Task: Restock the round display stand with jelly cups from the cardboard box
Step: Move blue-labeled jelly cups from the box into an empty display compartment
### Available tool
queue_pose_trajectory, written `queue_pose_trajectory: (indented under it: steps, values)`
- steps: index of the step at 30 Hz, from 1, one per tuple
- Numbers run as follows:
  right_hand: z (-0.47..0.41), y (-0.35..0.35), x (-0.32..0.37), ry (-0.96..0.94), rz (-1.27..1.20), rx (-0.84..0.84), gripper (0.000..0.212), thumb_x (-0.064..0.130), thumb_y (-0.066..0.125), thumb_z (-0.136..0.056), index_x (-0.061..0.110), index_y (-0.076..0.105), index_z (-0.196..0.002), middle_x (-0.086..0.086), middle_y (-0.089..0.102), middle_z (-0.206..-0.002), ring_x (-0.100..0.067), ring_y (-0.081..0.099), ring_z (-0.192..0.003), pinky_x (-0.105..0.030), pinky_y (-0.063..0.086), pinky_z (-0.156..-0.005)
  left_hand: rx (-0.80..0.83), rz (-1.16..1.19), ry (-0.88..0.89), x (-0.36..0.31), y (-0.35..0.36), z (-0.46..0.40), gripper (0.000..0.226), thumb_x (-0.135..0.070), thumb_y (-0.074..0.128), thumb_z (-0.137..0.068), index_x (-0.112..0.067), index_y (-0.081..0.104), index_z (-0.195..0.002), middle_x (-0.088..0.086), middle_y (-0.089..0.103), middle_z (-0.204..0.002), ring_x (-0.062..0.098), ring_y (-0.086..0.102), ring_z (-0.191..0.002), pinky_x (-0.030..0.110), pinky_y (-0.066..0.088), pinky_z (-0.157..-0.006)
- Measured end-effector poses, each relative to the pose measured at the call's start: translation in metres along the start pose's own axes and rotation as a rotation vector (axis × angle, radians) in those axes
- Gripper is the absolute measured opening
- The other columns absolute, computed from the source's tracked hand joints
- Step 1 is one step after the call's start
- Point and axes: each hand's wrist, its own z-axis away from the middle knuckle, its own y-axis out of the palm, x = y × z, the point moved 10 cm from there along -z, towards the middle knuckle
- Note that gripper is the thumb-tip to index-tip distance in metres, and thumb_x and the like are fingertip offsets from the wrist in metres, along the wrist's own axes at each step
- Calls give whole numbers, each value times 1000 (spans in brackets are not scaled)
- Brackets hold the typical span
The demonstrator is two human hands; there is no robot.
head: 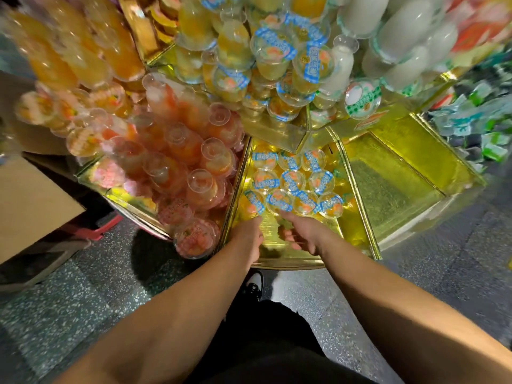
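Item: gold display stand [393,173], wedge compartments. In the centre wedge I count roughly 11 blue-labelled jelly cups [292,180] in 3 rows. My left hand [249,235] and right hand [300,231] reach beneath the front row; finger positions I cannot tell. Cardboard box [30,200] sits far left.

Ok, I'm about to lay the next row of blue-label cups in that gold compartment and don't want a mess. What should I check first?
1. Bare floor in the gold compartment in front of the cups: ok.
2. Blue-label jelly cups already placed sit lids up in rows: ok.
3. Left hand free of a cup: cannot tell, fingers hidden.
4. Right hand free: ok, nothing visible in it.
5. Pink cups in the neighbouring section stay on their side: ok.
6. Cardboard box within reach at left: ok.
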Motion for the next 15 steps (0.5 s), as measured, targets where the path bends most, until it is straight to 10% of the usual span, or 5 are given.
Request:
queue_pose_trajectory:
  steps: [5,15]
  values:
    - [64,-28,47,-297,392,-233,36,44,61,-91,13,64,-110,-7,66,-100,-24,59,-91,-32,46,-80,177,-482,419,-68,1,80,15,-24,60,-91,-21,56,-76,2,56,-82,19,52,-74,35,44,-79]
    - [246,118,229,-906,887,-340,25,42,58,-93,21,62,-106,-1,66,-101,-22,62,-99,-31,45,-76,-162,-937,1083,-251,-186,238,25,-29,58,-96,-13,66,-114,0,62,-108,17,59,-99,27,43,-82]
